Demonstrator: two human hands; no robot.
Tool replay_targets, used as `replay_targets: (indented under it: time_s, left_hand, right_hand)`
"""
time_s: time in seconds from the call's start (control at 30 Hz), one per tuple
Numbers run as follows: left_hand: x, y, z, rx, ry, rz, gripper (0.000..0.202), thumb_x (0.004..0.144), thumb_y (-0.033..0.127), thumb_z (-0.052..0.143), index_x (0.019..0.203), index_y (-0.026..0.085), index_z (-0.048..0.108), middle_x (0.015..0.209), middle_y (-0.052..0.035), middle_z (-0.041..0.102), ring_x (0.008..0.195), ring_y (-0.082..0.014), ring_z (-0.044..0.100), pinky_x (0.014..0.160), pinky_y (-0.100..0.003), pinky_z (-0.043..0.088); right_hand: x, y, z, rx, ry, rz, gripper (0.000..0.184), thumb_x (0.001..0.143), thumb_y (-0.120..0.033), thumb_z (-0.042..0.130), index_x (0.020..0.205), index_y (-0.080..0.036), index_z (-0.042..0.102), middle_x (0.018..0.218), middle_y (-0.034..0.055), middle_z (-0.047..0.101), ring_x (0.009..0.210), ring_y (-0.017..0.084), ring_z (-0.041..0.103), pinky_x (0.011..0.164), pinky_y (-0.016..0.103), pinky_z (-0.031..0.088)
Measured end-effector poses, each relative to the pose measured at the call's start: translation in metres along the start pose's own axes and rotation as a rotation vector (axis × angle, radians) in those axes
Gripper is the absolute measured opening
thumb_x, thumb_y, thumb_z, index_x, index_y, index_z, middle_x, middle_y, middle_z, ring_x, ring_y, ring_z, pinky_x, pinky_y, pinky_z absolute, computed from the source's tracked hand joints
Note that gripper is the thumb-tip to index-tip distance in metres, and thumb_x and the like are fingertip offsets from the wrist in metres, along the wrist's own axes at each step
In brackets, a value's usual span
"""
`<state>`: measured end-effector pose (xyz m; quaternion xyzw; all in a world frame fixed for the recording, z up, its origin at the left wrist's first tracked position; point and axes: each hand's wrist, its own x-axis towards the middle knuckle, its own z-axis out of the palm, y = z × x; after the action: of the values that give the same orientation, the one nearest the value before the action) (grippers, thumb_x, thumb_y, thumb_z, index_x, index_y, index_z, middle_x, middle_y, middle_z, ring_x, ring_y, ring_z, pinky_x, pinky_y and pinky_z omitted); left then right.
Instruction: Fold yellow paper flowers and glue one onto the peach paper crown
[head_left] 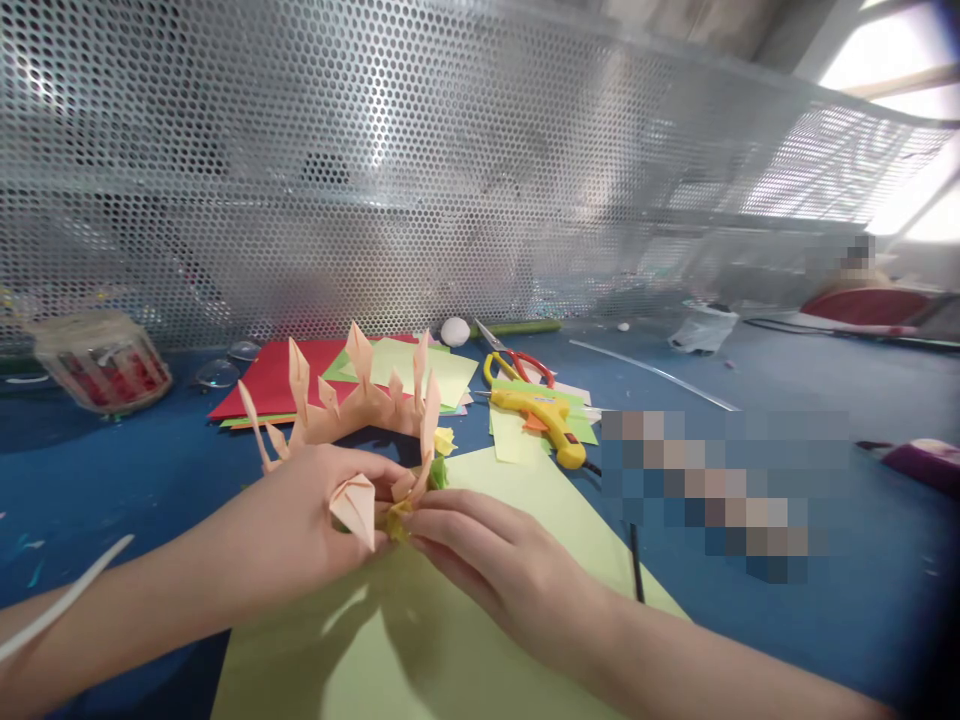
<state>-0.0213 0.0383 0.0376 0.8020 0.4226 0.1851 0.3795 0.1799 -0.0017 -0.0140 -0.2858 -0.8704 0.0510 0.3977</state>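
Head view: left hand (289,525) gripping near side of peach folded-paper crown (381,412), fingers curled round band; right hand (517,555) pinching small crumpled yellow paper piece (400,520) at same spot. Crown upright, spikes upward, above large pale-green paper sheet (397,650) and blue tabletop (795,390). Behind crown, flat red paper sheet (259,385). To right, yellow plastic glue gun (551,415) on small green papers (510,437).

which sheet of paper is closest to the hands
The big pale yellow-green sheet at the front, just below the left hand and right hand; the red sheet and smaller green sheets lie farther back.
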Motion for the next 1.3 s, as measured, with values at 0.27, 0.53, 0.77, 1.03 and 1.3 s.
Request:
replay_targets:
  time_s: [0.27,0.53,0.77,1.03,1.3]
  left_hand:
    - [-0.0024,-0.0028,0.0021,-0.055,0.009,0.009,0.022,0.075,0.019,0.059,0.089,0.027,0.074,0.083,0.0008,0.075,0.074,-0.0224,0.07,0.07,-0.029,0.056]
    - [-0.0065,-0.0081,0.0059,-0.117,0.09,0.071,0.021,0.078,0.027,0.059,0.092,0.03,0.074,0.095,-0.0016,0.077,0.085,-0.0258,0.072,0.076,-0.034,0.057]
    - [-0.0071,-0.0059,0.0078,-0.088,0.107,0.07,0.02,0.077,0.034,0.059,0.087,0.028,0.075,0.094,-0.0039,0.077,0.084,-0.0271,0.072,0.076,-0.037,0.058]
    - [-0.0067,-0.0031,0.0058,-0.098,0.023,0.012,0.02,0.083,0.031,0.056,0.092,0.029,0.074,0.087,-0.0007,0.077,0.084,-0.0257,0.071,0.073,-0.034,0.057]
    - [-0.0059,-0.0033,0.0053,-0.062,0.039,-0.006,0.02,0.079,0.028,0.062,0.095,0.026,0.074,0.094,-0.003,0.077,0.083,-0.0253,0.07,0.077,-0.034,0.056]
  right_hand:
    - [-0.0021,0.0009,0.0014,-0.048,0.008,-0.045,0.026,0.101,-0.016,0.038,0.115,-0.014,0.06,0.102,0.0131,0.071,0.091,0.019,0.07,0.077,0.028,0.058]
    - [-0.0019,0.0004,0.0005,-0.065,0.034,-0.056,0.028,0.102,-0.018,0.037,0.107,-0.012,0.064,0.098,0.0139,0.071,0.087,0.019,0.07,0.074,0.028,0.06]
    - [-0.005,0.002,0.0031,-0.071,0.036,-0.081,0.028,0.101,-0.017,0.038,0.107,-0.01,0.064,0.099,0.015,0.072,0.088,0.019,0.07,0.075,0.028,0.06]
    - [-0.0031,0.0028,0.003,-0.085,0.055,-0.097,0.027,0.1,-0.014,0.04,0.103,-0.006,0.066,0.096,0.0165,0.072,0.086,0.021,0.071,0.072,0.029,0.06]
    - [-0.004,0.001,0.0018,-0.098,0.059,-0.102,0.027,0.101,-0.015,0.038,0.105,-0.009,0.065,0.097,0.0151,0.072,0.087,0.019,0.071,0.075,0.027,0.059]
